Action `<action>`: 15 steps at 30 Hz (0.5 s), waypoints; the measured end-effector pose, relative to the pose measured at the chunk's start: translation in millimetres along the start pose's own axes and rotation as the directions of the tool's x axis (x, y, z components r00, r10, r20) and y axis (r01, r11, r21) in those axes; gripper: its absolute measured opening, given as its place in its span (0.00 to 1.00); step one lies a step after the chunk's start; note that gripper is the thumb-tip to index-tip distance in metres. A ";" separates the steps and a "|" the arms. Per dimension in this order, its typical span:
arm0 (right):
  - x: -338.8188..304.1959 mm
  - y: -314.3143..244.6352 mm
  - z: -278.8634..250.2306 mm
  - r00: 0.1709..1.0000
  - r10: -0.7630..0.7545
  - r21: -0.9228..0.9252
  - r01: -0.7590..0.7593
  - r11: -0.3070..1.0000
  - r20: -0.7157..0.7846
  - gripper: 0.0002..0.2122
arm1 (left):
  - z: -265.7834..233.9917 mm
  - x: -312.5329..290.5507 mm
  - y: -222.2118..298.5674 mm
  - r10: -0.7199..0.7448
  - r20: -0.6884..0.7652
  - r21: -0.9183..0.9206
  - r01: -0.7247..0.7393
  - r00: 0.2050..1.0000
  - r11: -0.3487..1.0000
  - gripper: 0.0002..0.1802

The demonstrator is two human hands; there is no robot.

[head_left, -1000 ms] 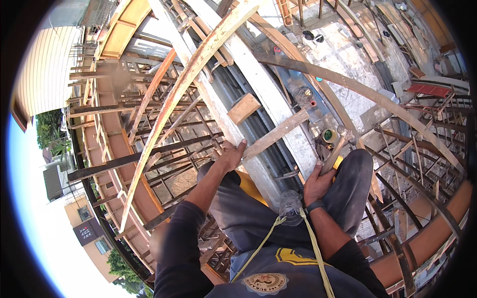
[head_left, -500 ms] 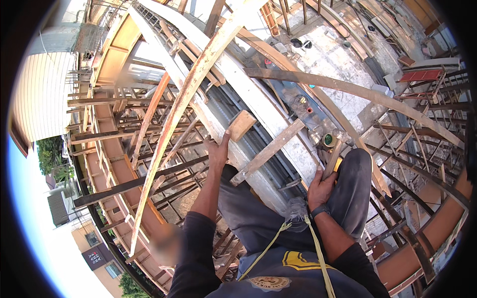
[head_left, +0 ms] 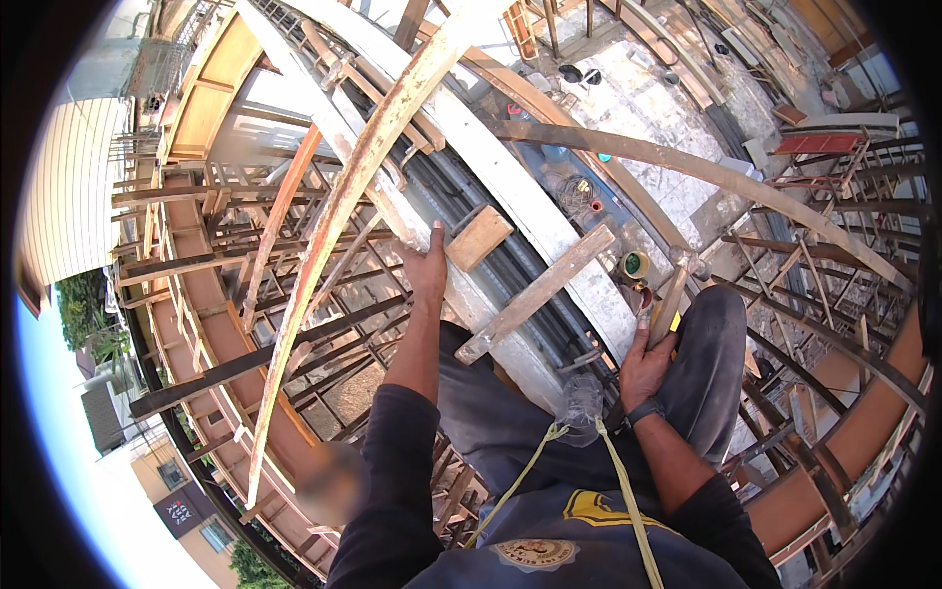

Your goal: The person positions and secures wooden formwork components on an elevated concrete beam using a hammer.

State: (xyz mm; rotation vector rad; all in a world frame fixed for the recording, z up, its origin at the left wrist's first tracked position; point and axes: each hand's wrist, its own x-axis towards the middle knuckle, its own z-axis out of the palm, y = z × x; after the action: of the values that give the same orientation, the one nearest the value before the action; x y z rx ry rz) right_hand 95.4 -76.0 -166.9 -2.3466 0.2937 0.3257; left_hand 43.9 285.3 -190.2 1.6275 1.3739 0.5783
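My left hand (head_left: 425, 267) grips the pale left side board (head_left: 478, 299) of a long trough-shaped form, thumb along its top and fingers over its outer side. Just right of the thumb, apart from it, a short wooden block (head_left: 479, 239) lies across the trough. My right hand (head_left: 648, 365) is closed round a wooden stick (head_left: 670, 302) beside my right knee; its lower end is hidden by my fingers. Between the hands, a wooden crosspiece (head_left: 538, 293) spans the trough. Dark steel bars (head_left: 510, 257) run lengthwise inside.
A long curved plank (head_left: 339, 216) slants past on the left, and another plank (head_left: 731, 177) crosses on the right. An open can (head_left: 635, 264) stands near my right hand. A clear plastic piece (head_left: 581, 401) sits before my waist. Timber scaffolding drops away on both sides.
My left hand has moved slightly up the board, and its thumb is now clear of the block. My right hand has shifted a little to the right, its thumb now pointing upward.
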 end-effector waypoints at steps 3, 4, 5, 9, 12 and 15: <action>6.0 -2.7 2.5 0.999 -0.029 0.050 0.030 0.998 -0.022 0.23 | 3.5 -7.0 11.0 0.088 -0.043 -0.016 -0.089 0.995 0.996 0.52; 3.8 1.5 0.1 0.999 -0.017 0.080 0.019 0.997 -0.029 0.23 | 5.7 -13.0 20.3 0.068 0.008 -0.089 -0.067 0.998 0.994 0.52; 2.8 6.4 -1.5 1.000 -0.011 0.059 0.012 0.998 -0.027 0.23 | 9.8 -15.8 23.8 0.050 0.059 -0.162 -0.040 0.997 0.986 0.53; -0.1 -5.9 2.8 0.998 0.003 0.080 -0.008 0.997 0.066 0.23 | -4.8 -1.3 -14.3 0.172 -0.181 0.118 -0.152 0.968 0.981 0.46; 1.5 5.5 -1.7 0.999 -0.021 0.099 0.018 0.995 0.030 0.23 | 5.0 -5.7 -1.8 0.104 -0.054 -0.054 -0.107 0.993 0.993 0.54; 1.6 1.8 2.0 0.998 -0.063 0.109 0.061 0.992 0.013 0.23 | -0.8 6.6 -17.2 0.118 -0.092 0.090 -0.110 0.989 0.990 0.56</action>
State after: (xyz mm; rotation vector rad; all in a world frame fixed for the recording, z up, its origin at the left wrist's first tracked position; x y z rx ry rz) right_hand 96.0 -76.0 -169.9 -2.2396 0.2243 0.2916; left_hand 36.0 291.4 -205.7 1.7753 1.3987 0.6820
